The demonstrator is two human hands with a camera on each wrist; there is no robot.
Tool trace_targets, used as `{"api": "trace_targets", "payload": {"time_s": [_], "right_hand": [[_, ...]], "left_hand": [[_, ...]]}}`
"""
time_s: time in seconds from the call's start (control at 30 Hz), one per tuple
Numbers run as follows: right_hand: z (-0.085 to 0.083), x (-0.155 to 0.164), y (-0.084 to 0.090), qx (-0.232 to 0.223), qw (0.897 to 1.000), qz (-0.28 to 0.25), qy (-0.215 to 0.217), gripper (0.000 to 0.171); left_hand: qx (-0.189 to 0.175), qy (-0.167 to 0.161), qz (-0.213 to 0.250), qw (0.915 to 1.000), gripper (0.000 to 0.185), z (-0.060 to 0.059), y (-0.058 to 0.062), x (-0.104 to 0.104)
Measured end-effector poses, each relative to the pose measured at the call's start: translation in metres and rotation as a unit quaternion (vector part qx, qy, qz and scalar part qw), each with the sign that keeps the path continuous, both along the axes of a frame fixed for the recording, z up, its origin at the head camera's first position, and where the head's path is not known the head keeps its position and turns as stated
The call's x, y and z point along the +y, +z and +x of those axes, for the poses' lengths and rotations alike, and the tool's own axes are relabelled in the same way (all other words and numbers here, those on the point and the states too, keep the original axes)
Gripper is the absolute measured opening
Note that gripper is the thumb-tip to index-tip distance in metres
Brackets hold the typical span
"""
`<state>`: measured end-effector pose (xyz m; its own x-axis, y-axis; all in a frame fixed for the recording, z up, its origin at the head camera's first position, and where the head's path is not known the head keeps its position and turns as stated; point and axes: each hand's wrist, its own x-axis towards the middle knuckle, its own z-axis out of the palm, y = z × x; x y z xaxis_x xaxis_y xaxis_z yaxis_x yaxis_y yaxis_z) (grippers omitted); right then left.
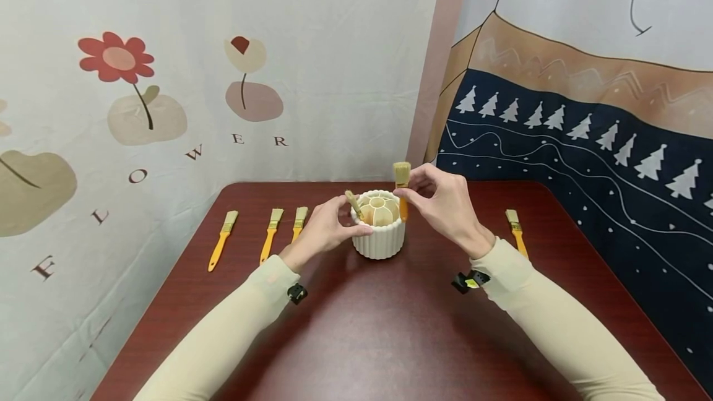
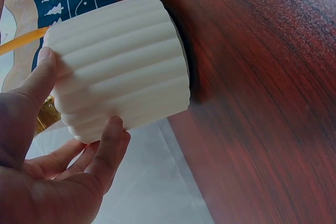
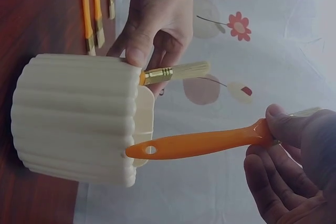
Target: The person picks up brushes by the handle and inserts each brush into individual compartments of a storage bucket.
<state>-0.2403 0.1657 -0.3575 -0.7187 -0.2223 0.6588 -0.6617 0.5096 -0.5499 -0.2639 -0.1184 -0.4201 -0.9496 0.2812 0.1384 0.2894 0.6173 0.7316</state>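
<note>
A cream fluted pot [image 1: 379,243] with petal-shaped compartments inside stands on the table. My left hand [image 1: 320,228] grips its left side, thumb near the rim and fingers round the wall, as the left wrist view shows. One paintbrush [image 3: 181,72] stands in a compartment beside that thumb, bristles up. My right hand [image 1: 445,203] pinches a second paintbrush [image 3: 205,142] between thumb and fingers, just below the bristles. Its orange handle points down, with the holed end at the pot's right rim; whether it touches the rim I cannot tell.
On the left of the dark red table [image 1: 384,333] lie three paintbrushes: an outer one [image 1: 223,241], a middle one [image 1: 272,236] and one [image 1: 299,221] partly behind my left hand. Another paintbrush [image 1: 516,232] lies to the right, partly covered by my right sleeve. Printed cloths hang behind.
</note>
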Motion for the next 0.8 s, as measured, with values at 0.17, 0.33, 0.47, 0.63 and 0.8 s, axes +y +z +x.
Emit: {"api": "trace_targets", "payload": {"time_s": [0.17, 0.33, 0.47, 0.63, 0.8], "right_hand": [[0.000, -0.003, 0.000, -0.001, 1.000, -0.002, 0.001, 0.026], [0.001, -0.005, 0.001, 0.004, 1.000, -0.006, 0.003, 0.027], [0.001, -0.007, 0.001, 0.007, 1.000, -0.006, 0.004, 0.028], [0.000, -0.010, -0.001, 0.011, 1.000, -0.006, 0.008, 0.028], [-0.001, -0.011, -0.004, 0.009, 1.000, -0.002, 0.007, 0.028]], "left_hand": [[-0.003, -0.002, 0.000, 1.0000, 0.079, 0.000, 0.000, 0.000], [0.002, -0.002, 0.000, 1.0000, 0.079, -0.001, 0.000, 0.000], [0.000, -0.002, 0.000, 1.0000, 0.080, -0.001, 0.000, 0.000], [-0.001, -0.002, -0.001, 1.0000, 0.080, -0.002, 0.000, -0.001], [-0.007, 0.001, -0.003, 1.0000, 0.082, -0.003, -0.001, 0.000]]}}
